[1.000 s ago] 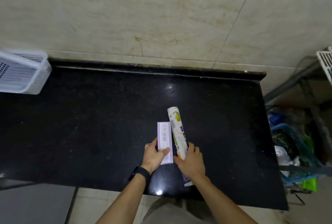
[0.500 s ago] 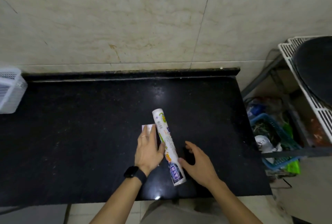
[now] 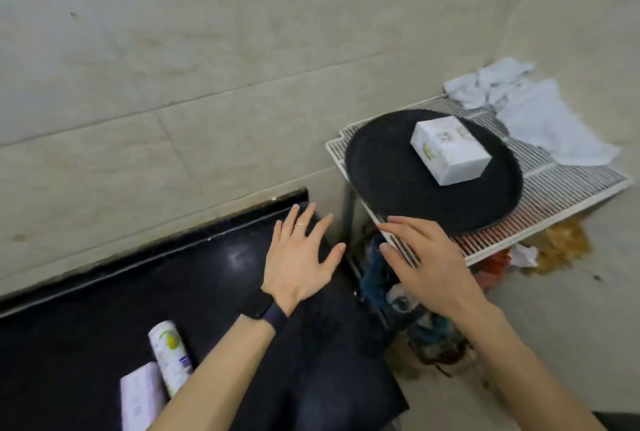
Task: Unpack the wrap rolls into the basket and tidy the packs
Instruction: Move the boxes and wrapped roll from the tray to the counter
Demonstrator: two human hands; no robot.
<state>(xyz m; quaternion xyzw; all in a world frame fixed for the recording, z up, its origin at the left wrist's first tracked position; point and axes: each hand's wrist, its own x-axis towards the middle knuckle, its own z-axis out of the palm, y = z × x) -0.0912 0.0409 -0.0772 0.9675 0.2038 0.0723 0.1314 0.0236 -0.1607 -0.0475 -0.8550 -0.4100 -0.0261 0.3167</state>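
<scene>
A: Okay, left to right. Near the front edge of the bench (image 3: 104, 320) a flat pack (image 3: 140, 396) and a roll (image 3: 169, 354) lie side by side, touching or nearly so. No hand on either.

B: Hands?

A: Left hand (image 3: 298, 257) open, fingers spread, palm down over the bench's far right corner, holding nothing. Can't tell if it touches the surface. Right hand (image 3: 420, 257) also open and empty, fingers at the near edge of the wire rack (image 3: 571, 195) beside the bench.

B: What's on the rack?

A: A round black tray (image 3: 398, 188) with a white box (image 3: 450, 150) sitting on it. Crumpled white wrapping (image 3: 540, 112) further right. My guess is the box is the next pack to grab.

B: Basket?

A: Not in view here.

B: Risks?

A: Tray overhangs the rack's near edge. Bump or press that rim while reaching and it could tip, sliding the box off into the clutter below. Better to lift the box straight up with both hands. Also the roll is round and close to the bench edge; a forearm sweep could send it rolling off. The left forearm passes right beside it.
</scene>
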